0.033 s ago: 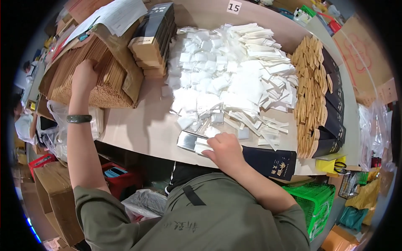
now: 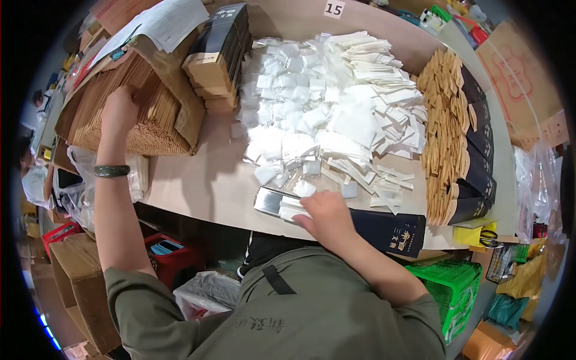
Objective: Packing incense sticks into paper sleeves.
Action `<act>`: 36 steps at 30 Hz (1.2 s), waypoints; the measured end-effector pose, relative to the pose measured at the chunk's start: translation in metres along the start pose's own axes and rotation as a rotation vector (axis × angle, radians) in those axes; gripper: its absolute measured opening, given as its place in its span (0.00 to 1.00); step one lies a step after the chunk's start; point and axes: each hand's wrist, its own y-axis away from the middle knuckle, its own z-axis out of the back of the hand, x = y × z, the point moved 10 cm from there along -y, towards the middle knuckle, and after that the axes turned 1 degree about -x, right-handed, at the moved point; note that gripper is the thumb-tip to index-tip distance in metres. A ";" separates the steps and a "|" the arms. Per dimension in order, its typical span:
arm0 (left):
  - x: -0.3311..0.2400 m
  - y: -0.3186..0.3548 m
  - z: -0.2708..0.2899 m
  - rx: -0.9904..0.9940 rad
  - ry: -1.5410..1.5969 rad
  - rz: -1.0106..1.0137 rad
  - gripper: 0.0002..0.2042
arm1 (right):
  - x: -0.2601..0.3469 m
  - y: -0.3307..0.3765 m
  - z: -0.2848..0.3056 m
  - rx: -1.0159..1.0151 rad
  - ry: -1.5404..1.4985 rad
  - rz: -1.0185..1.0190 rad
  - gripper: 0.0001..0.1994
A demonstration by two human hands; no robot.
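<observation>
My left hand [image 2: 120,111] is at a cardboard box [image 2: 191,114] at the far left, over a tight pack of thin brown sticks [image 2: 159,114]. Its fingers are bent, and what they hold, if anything, is hidden. At the table's near edge, my right hand [image 2: 329,217] is closed on slim white paper packets [image 2: 290,209], thumb toward me. Just left of the packets, a shiny silver packet [image 2: 267,201] shows. To the right of that hand lies a long dark navy sleeve [image 2: 387,231] with light print, partly covered by the hand.
A heap of small white sachets [image 2: 288,102] and white paper packets [image 2: 384,78] covers the middle of the table. Banded dark sleeves [image 2: 219,54] stack behind it. Filled brown-and-navy sleeves [image 2: 444,138] line the right side, near scissors [image 2: 489,239]. Below hangs a green crate [image 2: 456,294].
My right hand has shifted very slightly to the right. My left hand stays at the box.
</observation>
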 end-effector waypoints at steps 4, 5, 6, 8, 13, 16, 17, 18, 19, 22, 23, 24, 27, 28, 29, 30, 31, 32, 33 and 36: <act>0.006 -0.002 0.029 -0.107 -0.067 0.050 0.14 | -0.008 0.021 0.027 -0.098 -0.088 0.030 0.11; 0.004 0.006 0.029 -0.101 -0.066 0.041 0.14 | -0.011 0.026 0.029 -0.099 -0.090 0.019 0.11; 0.007 0.020 0.045 -0.253 0.111 0.038 0.14 | -0.011 0.031 0.037 -0.148 -0.084 0.026 0.12; 0.015 0.066 0.048 -0.386 0.355 0.127 0.14 | -0.020 0.045 0.049 -0.212 -0.065 0.000 0.12; -0.038 0.234 -0.074 0.032 1.285 0.357 0.03 | -0.026 0.061 0.046 -0.075 -0.106 -0.023 0.15; -0.145 0.239 -0.081 0.579 1.177 0.048 0.02 | -0.030 0.066 0.044 -0.034 -0.087 -0.025 0.16; -0.159 0.238 -0.086 0.688 1.117 0.021 0.02 | -0.031 0.065 0.043 -0.028 -0.095 -0.018 0.16; -0.168 0.238 -0.093 0.794 1.055 -0.006 0.02 | -0.031 0.065 0.042 -0.012 -0.085 -0.008 0.15; -0.162 0.230 -0.104 0.793 1.025 0.043 0.02 | -0.032 0.066 0.043 -0.001 -0.071 -0.003 0.15; -0.166 0.220 -0.120 0.767 0.970 0.025 0.03 | -0.039 0.069 0.036 0.008 -0.078 0.027 0.15; -0.187 0.224 -0.120 0.754 0.936 -0.015 0.03 | -0.040 0.068 0.034 0.007 -0.081 0.029 0.15; -0.222 0.234 -0.115 0.756 1.001 -0.073 0.02 | -0.038 0.066 0.033 0.013 -0.091 0.054 0.15; -0.308 0.256 -0.074 0.509 1.033 -0.328 0.05 | -0.036 0.062 0.032 0.018 -0.093 0.070 0.15; -0.310 0.261 -0.075 0.507 1.037 -0.336 0.05 | -0.036 0.060 0.033 0.020 -0.085 0.055 0.15; -0.296 0.257 -0.074 0.345 0.998 -0.224 0.04 | -0.034 0.059 0.037 0.016 -0.078 0.052 0.15; -0.282 0.252 -0.070 0.185 0.955 -0.111 0.04 | -0.032 0.059 0.044 0.012 -0.057 0.024 0.15; -0.281 0.251 -0.070 0.185 0.959 -0.116 0.04 | -0.031 0.060 0.048 0.010 -0.037 -0.005 0.15; -0.275 0.252 -0.083 0.292 0.968 -0.022 0.05 | -0.032 0.062 0.048 0.008 -0.033 -0.008 0.15; -0.271 0.255 -0.096 0.399 0.974 0.072 0.05 | -0.034 0.064 0.046 0.012 -0.024 -0.016 0.16; -0.327 0.278 -0.093 0.651 1.223 0.012 0.13 | -0.036 0.066 0.036 0.020 -0.021 0.005 0.17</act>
